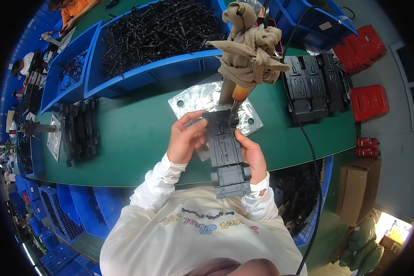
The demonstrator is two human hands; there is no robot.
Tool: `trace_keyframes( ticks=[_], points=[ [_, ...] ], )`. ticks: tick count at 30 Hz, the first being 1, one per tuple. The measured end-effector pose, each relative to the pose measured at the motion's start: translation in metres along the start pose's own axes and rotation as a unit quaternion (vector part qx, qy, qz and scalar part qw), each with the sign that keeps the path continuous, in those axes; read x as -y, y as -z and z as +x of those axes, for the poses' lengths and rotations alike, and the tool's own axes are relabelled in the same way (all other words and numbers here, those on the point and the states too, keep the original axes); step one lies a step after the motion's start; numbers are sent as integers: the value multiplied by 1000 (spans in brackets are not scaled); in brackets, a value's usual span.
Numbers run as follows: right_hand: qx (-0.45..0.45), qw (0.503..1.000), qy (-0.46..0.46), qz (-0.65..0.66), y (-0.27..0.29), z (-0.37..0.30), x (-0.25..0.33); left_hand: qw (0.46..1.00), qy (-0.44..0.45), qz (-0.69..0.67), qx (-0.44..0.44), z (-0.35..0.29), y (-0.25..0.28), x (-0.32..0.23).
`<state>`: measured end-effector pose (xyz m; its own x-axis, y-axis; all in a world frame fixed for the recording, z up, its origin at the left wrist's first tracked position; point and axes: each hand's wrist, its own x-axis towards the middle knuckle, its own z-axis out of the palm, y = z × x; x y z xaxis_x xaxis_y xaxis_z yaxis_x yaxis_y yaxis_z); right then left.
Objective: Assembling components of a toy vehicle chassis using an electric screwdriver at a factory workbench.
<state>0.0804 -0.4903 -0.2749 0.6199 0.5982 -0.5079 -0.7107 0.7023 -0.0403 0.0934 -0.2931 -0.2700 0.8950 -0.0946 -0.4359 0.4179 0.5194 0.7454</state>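
A long black molded plastic part (224,152) with ribs and raised details is held between my two hands, above the front of the green table. My left hand (186,138) is closed on its upper left edge, with the fingertips near the far end. Along the right edge lies the thumb of my right hand (254,156), whose other fingers are hidden beneath the part. At the far end, the dark metal tip of a tool with an orange collar (239,94) meets or hangs just over the part. Beige cloth (250,50) is wrapped round the stand above it.
A shiny metal plate (188,99) lies under the stand. Blue bins (156,69) full of small black pieces stand at the back. Stacks of black parts sit at right (308,87) and left (80,129). A black cable (308,138) runs down the right side. Other people work at far left.
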Motion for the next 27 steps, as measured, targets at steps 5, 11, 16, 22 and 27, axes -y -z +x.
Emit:
trace_keyframes(
  ticks=[5, 11, 16, 22, 27],
  points=[
    [26, 999, -15, 29, -2, -1, 0, 1000, -2, 0, 4, 1, 2, 1],
    [17, 1000, -5, 17, -1, -1, 0, 1000, 0, -5, 2, 1, 1, 1],
    [-1, 1000, 3, 3, 4, 1, 0, 1000, -2, -5, 3, 1, 3, 2],
    [10, 1000, -6, 1, 4, 1, 0, 1000, 1, -2, 2, 2, 4, 2],
    [0, 1000, 4, 2, 4, 2, -1, 1000, -1, -1, 2, 2, 3, 1]
  ],
)
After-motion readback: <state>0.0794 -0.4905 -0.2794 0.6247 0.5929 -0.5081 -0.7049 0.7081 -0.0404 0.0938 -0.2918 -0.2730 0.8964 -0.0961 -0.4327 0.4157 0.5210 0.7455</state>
